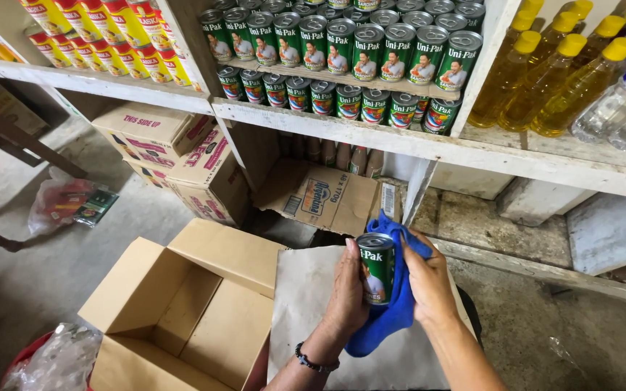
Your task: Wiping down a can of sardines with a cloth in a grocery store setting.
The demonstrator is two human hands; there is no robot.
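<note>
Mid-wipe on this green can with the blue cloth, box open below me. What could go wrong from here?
1. The green can is pinched between the left hand and the cloth-covered right hand; with cloth in between, the grip could slip and the can may fall.
2. The open cardboard box sits left of the hands, so a drop would likely hit the paper sheet instead.
3. The stacked cans on the shelf stand close together; a careless return could topple some.

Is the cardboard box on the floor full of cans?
No, the open cardboard box shows only its bare inside; the left hand holds one green can.
</note>
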